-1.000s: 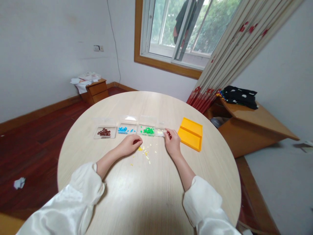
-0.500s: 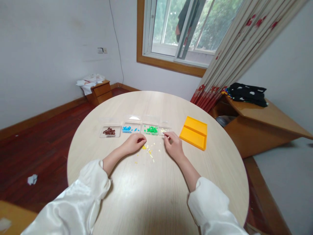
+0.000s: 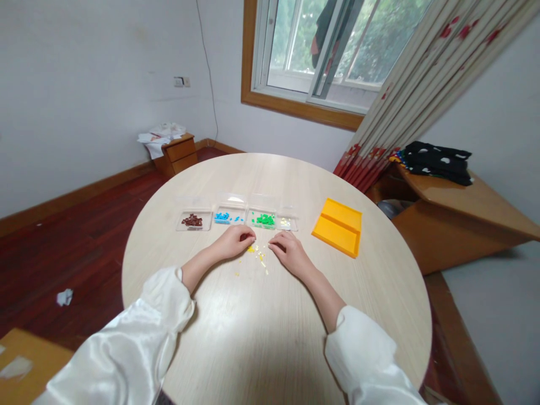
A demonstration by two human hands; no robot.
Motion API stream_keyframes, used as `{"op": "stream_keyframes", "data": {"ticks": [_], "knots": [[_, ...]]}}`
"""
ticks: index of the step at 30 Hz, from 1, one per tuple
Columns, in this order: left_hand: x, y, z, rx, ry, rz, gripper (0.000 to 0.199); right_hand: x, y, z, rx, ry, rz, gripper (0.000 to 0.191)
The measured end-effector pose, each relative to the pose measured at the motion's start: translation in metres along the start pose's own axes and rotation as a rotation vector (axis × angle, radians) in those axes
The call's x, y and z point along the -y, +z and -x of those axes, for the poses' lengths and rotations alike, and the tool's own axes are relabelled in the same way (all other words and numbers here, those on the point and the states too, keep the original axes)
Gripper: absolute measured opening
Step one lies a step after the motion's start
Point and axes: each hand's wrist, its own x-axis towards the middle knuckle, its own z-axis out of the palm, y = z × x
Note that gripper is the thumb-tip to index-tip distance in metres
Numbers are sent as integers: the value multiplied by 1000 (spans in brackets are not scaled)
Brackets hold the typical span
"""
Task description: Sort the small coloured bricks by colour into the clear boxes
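Note:
My left hand [image 3: 235, 242] rests on the table with thumb and fingertips pinched together, at the left edge of a scatter of tiny yellow and cream pieces [image 3: 261, 257]. Across from it, my right hand [image 3: 290, 254] is closed in a pinch at the scatter's right side. Anything between either set of fingertips is too small to make out. Just beyond the hands stand clear plastic boxes in a row, lids up. They hold brown pieces [image 3: 192, 220], blue pieces [image 3: 222, 217], green pieces [image 3: 266, 220] and a few cream pieces [image 3: 286, 221].
A yellow-orange two-section tray [image 3: 337, 229] lies to the right on the round wooden table [image 3: 261, 337]. Behind the table are a window [image 3: 320, 56] and a long curtain [image 3: 392, 95]. A tilted wooden cabinet [image 3: 459, 225] with dark cloth stands at right, a small drawer unit [image 3: 181, 153] at back left.
My right hand has moved from the cream-piece box back toward me and left, to the scattered pieces. My left hand stays nearly in place, still pinched. The view has shifted slightly.

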Motion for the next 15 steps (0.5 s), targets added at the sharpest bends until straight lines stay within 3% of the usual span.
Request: {"op": "stream_keyframes", "data": {"ticks": [15], "knots": [[0,0,0,7,-7,-24,20,-11,4,-1,-114,165,38,10]]}}
